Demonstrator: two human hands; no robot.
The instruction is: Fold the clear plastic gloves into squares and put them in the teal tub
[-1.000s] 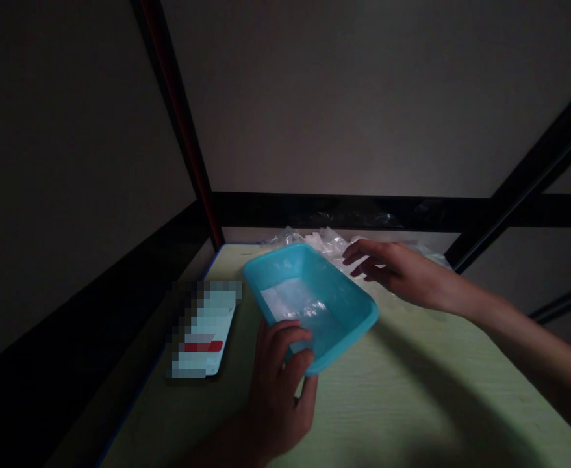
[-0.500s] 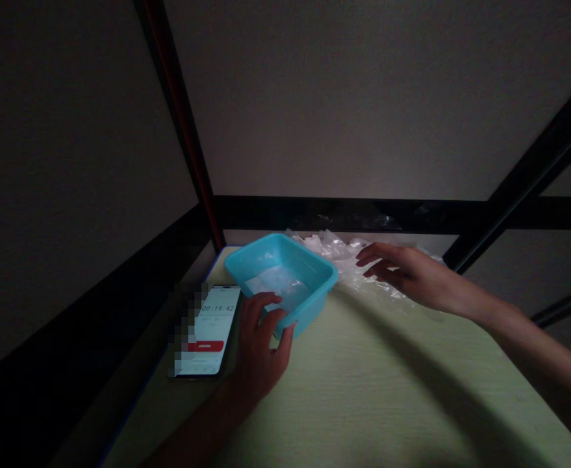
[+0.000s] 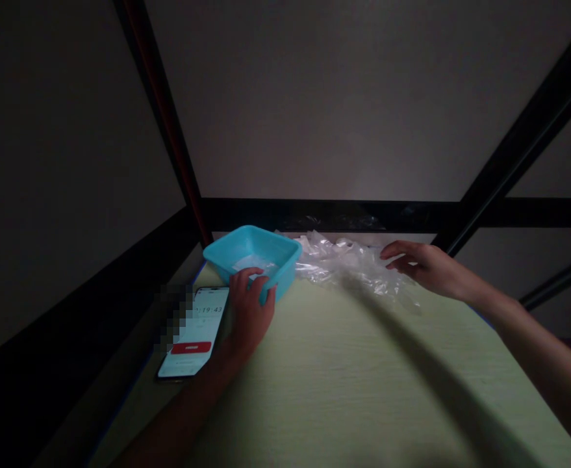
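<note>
A turquoise plastic tub (image 3: 246, 247) sits at the far left corner of a pale green table (image 3: 353, 377), with something clear and shiny inside it. My left hand (image 3: 247, 309) grips the tub's near rim, fingers hooked over the edge. A heap of clear crumpled plastic bags (image 3: 348, 263) lies along the far edge beside the tub. My right hand (image 3: 424, 265) hovers at the right end of that heap with its fingers spread, holding nothing.
A phone (image 3: 195, 331) with a lit timer screen lies by the table's left edge, just left of my left hand. Dark metal frame bars (image 3: 343, 214) run behind the table and slant up at both far corners.
My left hand has pushed the tub away from the table's middle to the far left corner and set it level. My right hand has shifted right along the plastic heap.
</note>
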